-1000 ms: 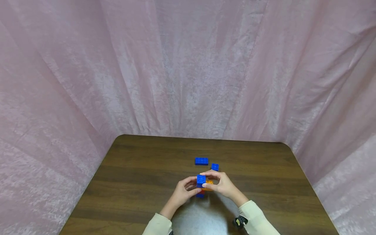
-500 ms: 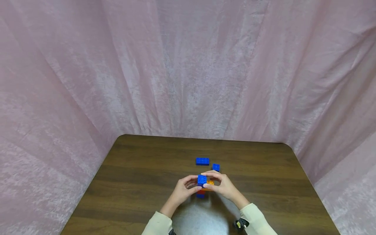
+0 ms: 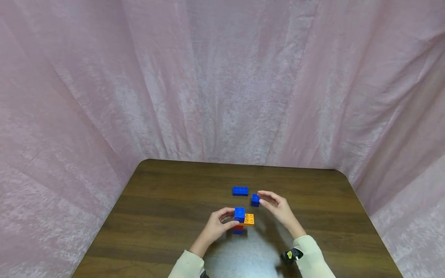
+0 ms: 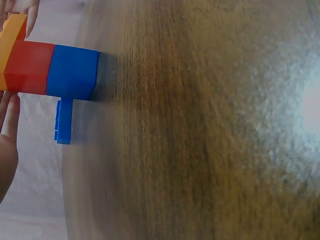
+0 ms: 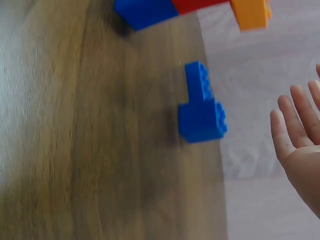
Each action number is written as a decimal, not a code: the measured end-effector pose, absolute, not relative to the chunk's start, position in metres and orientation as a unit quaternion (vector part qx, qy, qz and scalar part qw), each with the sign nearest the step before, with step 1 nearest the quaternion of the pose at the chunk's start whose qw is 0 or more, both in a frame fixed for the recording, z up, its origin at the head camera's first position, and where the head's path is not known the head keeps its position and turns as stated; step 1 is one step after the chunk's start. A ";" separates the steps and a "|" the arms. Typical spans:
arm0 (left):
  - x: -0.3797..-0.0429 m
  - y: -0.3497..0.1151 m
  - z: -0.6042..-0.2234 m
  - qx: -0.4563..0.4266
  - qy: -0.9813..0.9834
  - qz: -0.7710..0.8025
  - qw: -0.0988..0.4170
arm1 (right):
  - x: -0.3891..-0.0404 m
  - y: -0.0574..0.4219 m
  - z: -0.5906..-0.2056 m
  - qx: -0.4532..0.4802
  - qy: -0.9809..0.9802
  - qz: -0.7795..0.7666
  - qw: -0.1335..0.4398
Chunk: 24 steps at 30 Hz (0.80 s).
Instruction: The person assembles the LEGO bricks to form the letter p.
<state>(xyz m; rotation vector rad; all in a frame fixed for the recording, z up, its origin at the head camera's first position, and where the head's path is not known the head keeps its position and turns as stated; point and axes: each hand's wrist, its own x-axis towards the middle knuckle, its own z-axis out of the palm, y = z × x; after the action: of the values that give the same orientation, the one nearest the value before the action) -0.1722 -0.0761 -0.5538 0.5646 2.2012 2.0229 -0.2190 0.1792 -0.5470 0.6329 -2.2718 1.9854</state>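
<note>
A tower of toy building bricks stands on the table: a blue brick at the bottom (image 4: pixel 72 72), a red brick (image 4: pixel 31 67), an orange brick (image 3: pixel 249 219) jutting out to the right, and a square blue brick (image 3: pixel 239 214) on top. My left hand (image 3: pixel 216 227) holds the tower from the left near its top, thumb in front and fingers behind. My right hand (image 3: pixel 279 208) hovers beside a loose square blue brick (image 5: pixel 201 121), fingers spread and holding nothing; in the right wrist view the fingers (image 5: pixel 297 117) stand apart from that brick.
Behind the tower lies a longer, flat blue brick (image 3: pixel 240 191). The brown wooden table (image 3: pixel 167 216) ends at a rounded back edge, with pink curtains (image 3: pixel 222 96) around it.
My right hand has let go of the tower's top and moved right and away to the loose square blue brick. My left hand stays at the tower.
</note>
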 end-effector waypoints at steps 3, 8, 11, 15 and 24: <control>-0.172 -0.077 -0.554 0.183 0.720 0.667 0.055 | -0.226 0.185 -0.553 0.186 -0.733 0.652 0.045; -0.172 -0.077 -0.554 0.177 0.713 0.675 0.061 | -0.230 0.188 -0.555 0.162 -0.723 0.670 0.043; -0.172 -0.076 -0.554 0.178 0.711 0.677 0.064 | -0.233 0.188 -0.560 0.148 -0.728 0.668 0.036; -0.172 -0.076 -0.554 0.180 0.712 0.676 0.063 | -0.244 0.189 -0.574 0.126 -0.747 0.652 0.029; -0.172 -0.076 -0.551 0.174 0.714 0.675 0.065 | -0.254 0.185 -0.590 0.062 -0.761 0.645 -0.029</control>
<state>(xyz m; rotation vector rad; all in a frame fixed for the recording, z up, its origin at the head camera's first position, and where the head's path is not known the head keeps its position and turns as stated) -0.1720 -0.0758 -0.5507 0.5238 2.1561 2.0367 -0.2540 0.1849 -0.5897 0.1991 -2.4367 2.0648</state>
